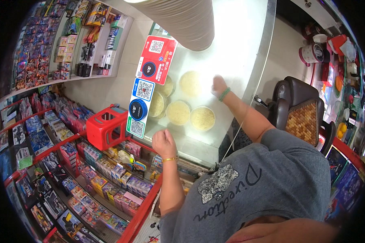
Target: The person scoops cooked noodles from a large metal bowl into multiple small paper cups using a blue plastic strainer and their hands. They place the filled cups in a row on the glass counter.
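My left hand [165, 144] is curled into a fist by the near left edge of the glass counter [197, 145], with a gold bracelet at the wrist. Nothing shows in it. Further up the counter, my right hand [219, 86] is also folded, above the brightly lit surface. A green bead bracelet [224, 94] circles that wrist, and glare washes out its fingers. Between the hands are several round tubs with pale yellow contents, including a front right tub [202, 118], one beside it [178, 112] and a farther one [190, 83]. A tall stack of white disposable bowls [185, 22] rises beyond them.
Payment-code signs [142, 91] line the counter's left edge. Beside them is a red plastic stool [106, 127]. Shelves of boxed goods [106, 179] fill the left. A dark office chair [298, 106] with a beaded mat stands at right.
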Tool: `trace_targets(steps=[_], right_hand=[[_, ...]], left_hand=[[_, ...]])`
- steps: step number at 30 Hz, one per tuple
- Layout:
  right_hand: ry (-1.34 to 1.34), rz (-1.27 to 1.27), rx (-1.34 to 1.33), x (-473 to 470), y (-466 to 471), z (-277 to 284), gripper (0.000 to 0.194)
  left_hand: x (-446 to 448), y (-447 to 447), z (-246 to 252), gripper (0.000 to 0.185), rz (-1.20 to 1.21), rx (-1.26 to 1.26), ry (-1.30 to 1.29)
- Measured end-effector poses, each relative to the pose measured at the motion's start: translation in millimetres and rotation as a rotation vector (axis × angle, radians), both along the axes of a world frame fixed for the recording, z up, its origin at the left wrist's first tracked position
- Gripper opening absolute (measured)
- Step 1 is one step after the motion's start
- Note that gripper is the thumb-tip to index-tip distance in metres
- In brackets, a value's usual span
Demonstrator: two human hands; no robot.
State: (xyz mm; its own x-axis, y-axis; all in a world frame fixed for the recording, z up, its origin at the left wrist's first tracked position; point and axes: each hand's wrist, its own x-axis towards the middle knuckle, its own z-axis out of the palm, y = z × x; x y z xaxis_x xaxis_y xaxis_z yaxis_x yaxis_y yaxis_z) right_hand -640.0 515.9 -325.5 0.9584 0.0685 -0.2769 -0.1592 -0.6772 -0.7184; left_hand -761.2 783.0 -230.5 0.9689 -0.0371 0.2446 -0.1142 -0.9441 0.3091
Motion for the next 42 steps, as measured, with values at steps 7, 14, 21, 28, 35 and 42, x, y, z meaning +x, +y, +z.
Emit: trace_targets(steps=[7,14,21,28,35,42], right_hand=[[-0.134,0.041,0.275,-41,37,16,0.034],[-0.248,0.129,0.370,-72,78,24,0.036],[-0.123,0.095,0.326,-87,76,36,0.035],[-0.115,0.002,0.347,-86,29,27,0.034],[0.023,-0.008,0.404,-93,22,33,0.035],[-0.102,0.104,0.305,-91,45,35,0.033]], left_hand=[[1,0,0,0.017,0.007,-0.016,0.001],[2,-2,2,0.017,0.007,-0.033,0.011],[1,-1,2,0.016,0.012,-0.027,0.019],[1,-2,0,0.017,0.004,-0.031,-0.017],[1,0,-1,0.016,0.004,0.007,-0.015],[1,-1,1,0.017,0.014,-0.027,-0.001]])
